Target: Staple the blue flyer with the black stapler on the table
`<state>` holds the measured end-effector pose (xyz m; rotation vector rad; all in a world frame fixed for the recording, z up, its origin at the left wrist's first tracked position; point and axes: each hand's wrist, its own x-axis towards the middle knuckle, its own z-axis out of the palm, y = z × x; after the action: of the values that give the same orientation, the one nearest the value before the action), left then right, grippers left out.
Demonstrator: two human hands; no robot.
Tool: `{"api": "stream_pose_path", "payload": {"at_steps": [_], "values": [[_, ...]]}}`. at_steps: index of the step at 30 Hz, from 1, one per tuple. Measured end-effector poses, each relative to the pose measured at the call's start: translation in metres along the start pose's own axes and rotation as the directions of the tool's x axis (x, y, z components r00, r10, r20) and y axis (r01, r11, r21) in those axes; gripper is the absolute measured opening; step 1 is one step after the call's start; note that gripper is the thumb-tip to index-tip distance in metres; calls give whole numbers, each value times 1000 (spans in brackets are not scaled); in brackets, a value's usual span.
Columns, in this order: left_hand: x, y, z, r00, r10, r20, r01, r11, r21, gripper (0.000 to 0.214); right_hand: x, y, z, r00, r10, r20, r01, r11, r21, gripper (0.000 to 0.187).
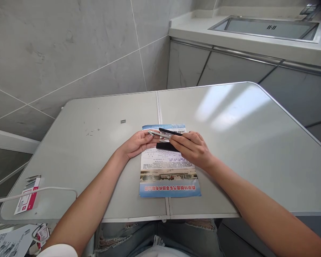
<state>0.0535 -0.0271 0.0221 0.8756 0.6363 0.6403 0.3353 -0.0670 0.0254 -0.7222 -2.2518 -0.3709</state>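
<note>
A black and silver stapler [166, 146] is held over a printed sheet [166, 164], its black top cover and metal rail swung apart from its base. My right hand [194, 148] grips it near the hinge end, fingers wrapped around the body. At the front end my left hand [140, 142] is closed around the tip of the metal rail, thumb and fingers together. Whether a staple sits between those fingertips is too small to make out. Beyond my left hand a short strip of staples [123, 121] lies on the table.
Several loose staples [91, 132] are scattered on the left of the folding table [230, 117]. At its left edge lies a red and white packet [29, 196], with a white cable [53, 188] passing over it. Behind stands a counter with a sink [264, 28].
</note>
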Motion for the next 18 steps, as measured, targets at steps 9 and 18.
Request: {"api": "stream_pose_path", "payload": {"at_steps": [9, 18], "values": [[1, 3, 1, 999, 30, -15, -31, 998, -59, 34, 5, 5, -3, 995, 76, -69, -83, 990, -110, 45], [2, 3, 0, 999, -12, -49, 7, 995, -98, 28, 2, 4, -1, 998, 39, -54, -45, 991, -124, 46]]}}
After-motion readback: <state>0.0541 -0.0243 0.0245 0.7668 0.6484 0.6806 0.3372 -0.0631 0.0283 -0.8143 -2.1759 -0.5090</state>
